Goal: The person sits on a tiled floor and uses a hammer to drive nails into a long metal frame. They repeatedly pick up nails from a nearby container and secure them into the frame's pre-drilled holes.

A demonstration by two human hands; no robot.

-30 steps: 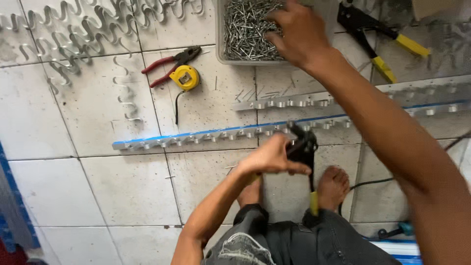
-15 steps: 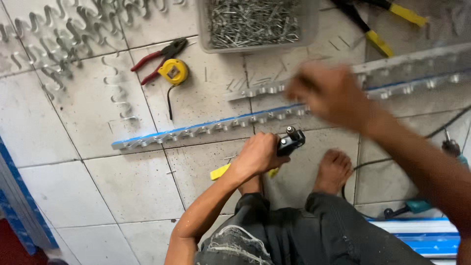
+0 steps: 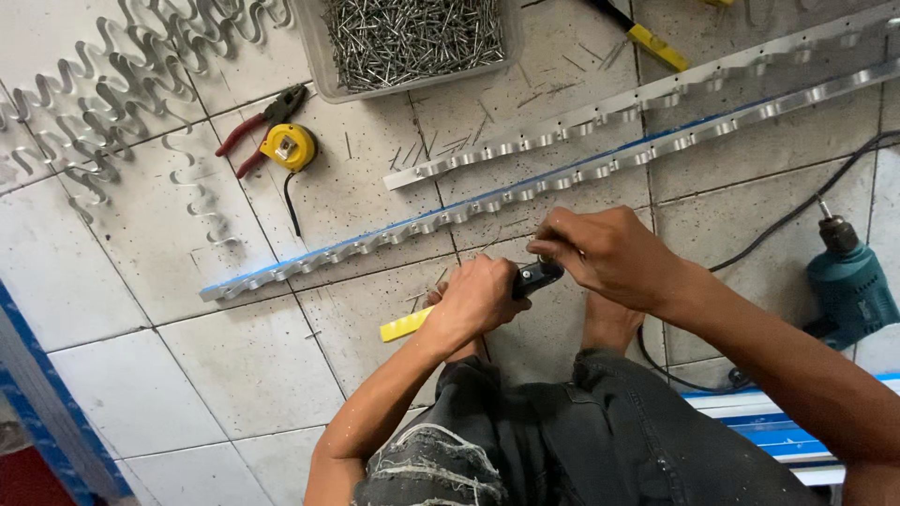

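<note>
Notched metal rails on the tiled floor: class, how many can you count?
2. The nearer rail, blue-edged, runs diagonally just beyond both hands; the farther rail lies parallel behind it. Both run out of frame at right.

This is a floor-level metal workshop. The dusty tiled floor (image 3: 234, 375) carries long notched aluminium strips (image 3: 525, 192), a heap of wavy steel springs (image 3: 122, 84), a tray of rivets (image 3: 412, 37), red-handled pliers (image 3: 258, 126), a yellow tape measure (image 3: 289, 147) and a teal power drill (image 3: 848, 286) with its cord.
</note>
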